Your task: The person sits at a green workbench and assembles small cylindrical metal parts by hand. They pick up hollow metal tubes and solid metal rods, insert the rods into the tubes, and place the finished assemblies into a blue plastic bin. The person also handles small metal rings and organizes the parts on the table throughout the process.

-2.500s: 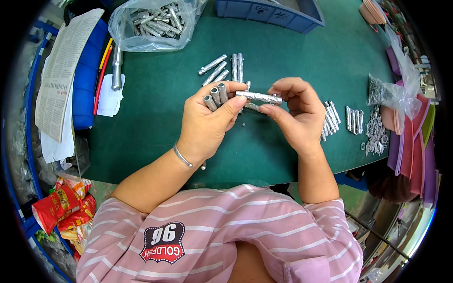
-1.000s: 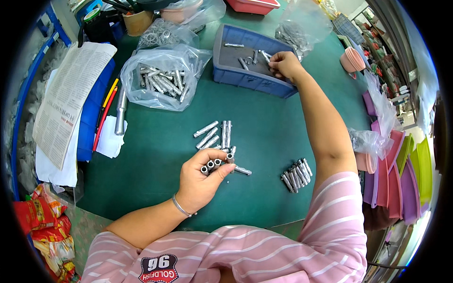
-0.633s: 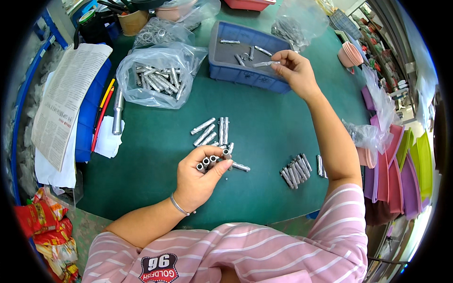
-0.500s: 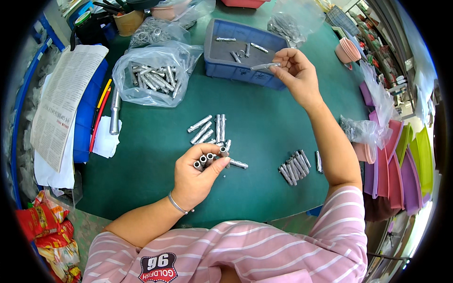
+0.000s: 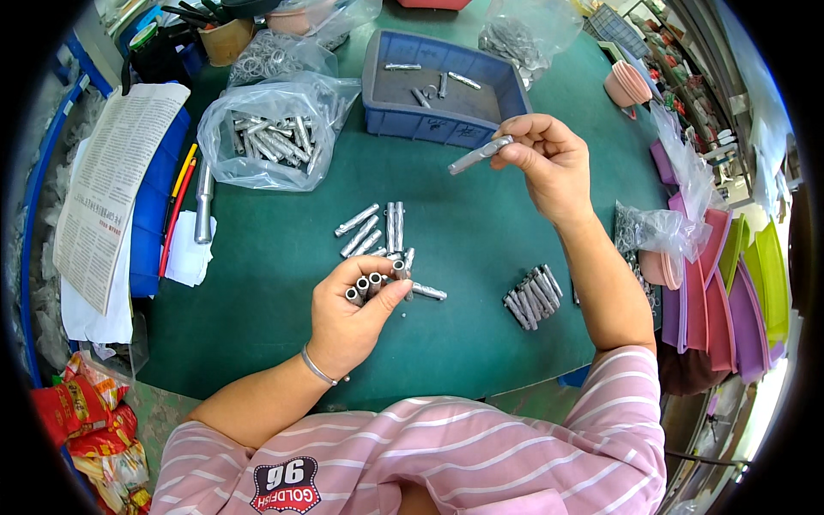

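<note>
My left hand (image 5: 354, 307) is closed around several short metal tubes (image 5: 375, 282), their hollow ends facing me. Just beyond it, more silver tubes (image 5: 356, 220) lie loose on the green table. In my right hand (image 5: 549, 163) one metal tube (image 5: 479, 154) is pinched between thumb and fingers, raised in front of the near right corner of a blue plastic bin (image 5: 412, 126). A few tubes (image 5: 464, 80) and a small ring lie inside that bin. Right of centre, a neat row of tubes (image 5: 532, 298) rests side by side on the table.
A clear plastic bag (image 5: 266, 176) full of tubes stands at the left, with a bag of rings (image 5: 279, 58) behind it. A metal rod tool (image 5: 204, 204), pencils (image 5: 178, 210) and a newspaper (image 5: 116, 189) lie farther left. Coloured plastic bins (image 5: 721, 300) line the right side.
My right hand has drawn back from the blue bin toward me and slightly right, still holding the tube, which is now more tilted. My left hand keeps its grip on the tubes.
</note>
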Demonstrator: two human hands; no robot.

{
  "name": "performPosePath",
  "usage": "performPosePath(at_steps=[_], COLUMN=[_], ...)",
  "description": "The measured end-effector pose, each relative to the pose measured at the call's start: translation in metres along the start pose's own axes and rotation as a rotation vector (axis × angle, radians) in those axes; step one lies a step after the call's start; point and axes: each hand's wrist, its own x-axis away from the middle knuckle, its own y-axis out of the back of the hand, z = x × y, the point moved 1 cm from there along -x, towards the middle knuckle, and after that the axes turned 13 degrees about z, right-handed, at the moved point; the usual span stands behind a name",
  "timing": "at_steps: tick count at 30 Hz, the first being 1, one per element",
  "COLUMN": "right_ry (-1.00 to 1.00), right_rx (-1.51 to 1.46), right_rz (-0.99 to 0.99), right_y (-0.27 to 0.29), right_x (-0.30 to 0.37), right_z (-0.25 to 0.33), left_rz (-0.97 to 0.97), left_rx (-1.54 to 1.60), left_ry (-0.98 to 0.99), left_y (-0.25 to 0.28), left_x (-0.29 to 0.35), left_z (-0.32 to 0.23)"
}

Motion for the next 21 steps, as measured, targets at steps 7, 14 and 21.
performPosePath(at_steps=[7, 14, 21], right_ry=[-0.097, -0.303, -0.350], right_rx=[-0.255, -0.721, -0.879], right_rz=[-0.082, -0.177, -0.301], right_y=[0.000, 0.003, -0.004], right_x=[0.001, 0.014, 0.034], right_z=[-0.004, -0.015, -0.009], left_rz=[-0.001, -0.006, -0.003], left_rx=[0.010, 0.015, 0.029], left_ry=[-0.002, 0.006, -0.002], left_y=[0.000, -0.001, -0.001], left_x=[0.000, 0.001, 0.001], left_z=[0.000, -0.001, 0.004])
